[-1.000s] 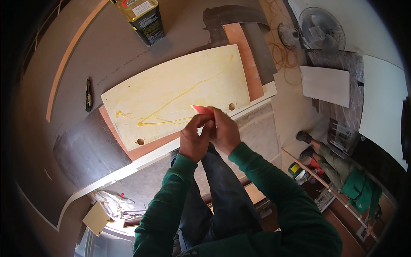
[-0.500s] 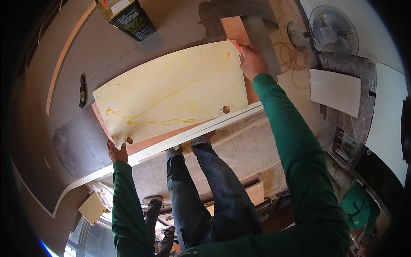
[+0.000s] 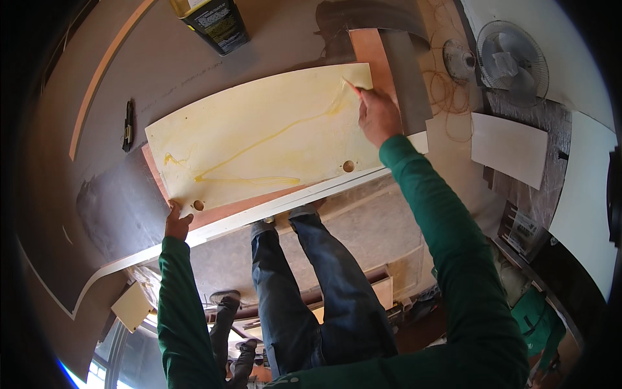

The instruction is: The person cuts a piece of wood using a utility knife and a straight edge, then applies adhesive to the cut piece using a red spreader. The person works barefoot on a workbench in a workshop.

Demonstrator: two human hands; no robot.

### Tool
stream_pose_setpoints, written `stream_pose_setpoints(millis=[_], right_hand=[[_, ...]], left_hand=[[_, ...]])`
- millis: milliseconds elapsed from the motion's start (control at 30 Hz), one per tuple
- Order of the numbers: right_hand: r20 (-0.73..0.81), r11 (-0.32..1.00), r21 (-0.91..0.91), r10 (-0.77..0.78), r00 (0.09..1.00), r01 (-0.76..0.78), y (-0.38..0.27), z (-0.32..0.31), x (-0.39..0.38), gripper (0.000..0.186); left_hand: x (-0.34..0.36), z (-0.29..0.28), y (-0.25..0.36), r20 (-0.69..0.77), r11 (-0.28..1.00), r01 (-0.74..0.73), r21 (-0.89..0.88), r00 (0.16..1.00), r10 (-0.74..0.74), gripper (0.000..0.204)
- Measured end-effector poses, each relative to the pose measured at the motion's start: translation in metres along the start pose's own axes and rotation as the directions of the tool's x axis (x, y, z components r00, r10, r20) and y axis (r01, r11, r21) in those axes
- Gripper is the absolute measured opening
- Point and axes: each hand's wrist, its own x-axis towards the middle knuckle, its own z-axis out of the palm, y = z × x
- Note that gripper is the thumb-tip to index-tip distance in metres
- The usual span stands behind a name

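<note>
Holding a red scraper to a cream board

Right hand pinches it near a yellow streak; left hand, thumb spread, meets the near-left corner.

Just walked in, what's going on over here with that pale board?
A person is leaning over a cream panel with one curved edge. The right hand holds a thin reddish piece at the panel's upper right, beside a smeared patch of yellow. The left hand is at the lower left corner. Thin yellow trails run across the rest. A dark can stands beyond the panel.
</note>
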Motion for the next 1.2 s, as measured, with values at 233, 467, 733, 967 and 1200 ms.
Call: stream_pose_setpoints(millis=[233,467,733,967,1200], right_hand=[[0.061,0.945,-0.136,-0.292,0.955,0.298,0.040,0.032,0.058,0.040],[0.181,0.824,-0.259,-0.471,0.863,0.504,0.068,0.024,0.006,0.048],[0.388,0.973,-0.084,-0.166,0.907,0.214,0.044,-0.008,-0.196,0.049],[-0.037,0.995,-0.016,0.097,0.995,-0.098,-0.003,0.016,-0.107,0.031],[-0.123,0.934,-0.169,-0.336,0.934,0.314,-0.020,0.063,0.050,0.043]], left_hand=[[0.017,-0.003,-0.039,0.067,0.995,-0.077,0.058,0.995,0.073,0.108],[0.031,0.001,-0.028,0.136,0.996,-0.088,0.011,0.987,0.086,0.102],[0.017,-0.013,-0.026,0.198,0.998,-0.037,0.056,0.980,0.025,0.106],[0.018,-0.019,-0.029,0.271,0.993,0.024,0.116,0.961,-0.055,0.114],[0.031,-0.030,-0.046,0.246,0.976,-0.094,0.195,0.968,0.044,0.115]])
